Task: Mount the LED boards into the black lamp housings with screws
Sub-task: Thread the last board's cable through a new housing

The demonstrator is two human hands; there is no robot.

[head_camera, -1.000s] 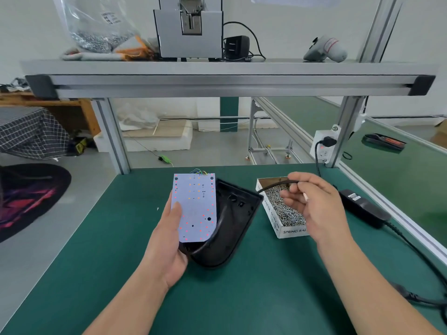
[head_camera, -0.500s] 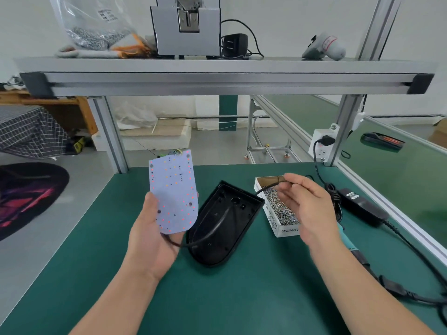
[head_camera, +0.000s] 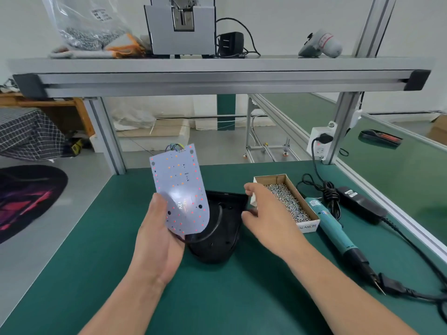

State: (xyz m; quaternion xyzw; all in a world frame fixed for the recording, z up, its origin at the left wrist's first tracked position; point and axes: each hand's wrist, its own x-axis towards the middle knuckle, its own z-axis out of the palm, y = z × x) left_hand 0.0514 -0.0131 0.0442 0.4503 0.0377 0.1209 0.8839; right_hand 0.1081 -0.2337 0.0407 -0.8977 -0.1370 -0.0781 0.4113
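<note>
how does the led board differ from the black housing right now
The LED board is a thin pale sheet dotted red and orange; the housing is a plain black hollow shell. The board is held up, tilted, in the left hand; the housing lies open side up on the green table. Both share an outline with one rounded end, and a black cable runs between them.
</note>
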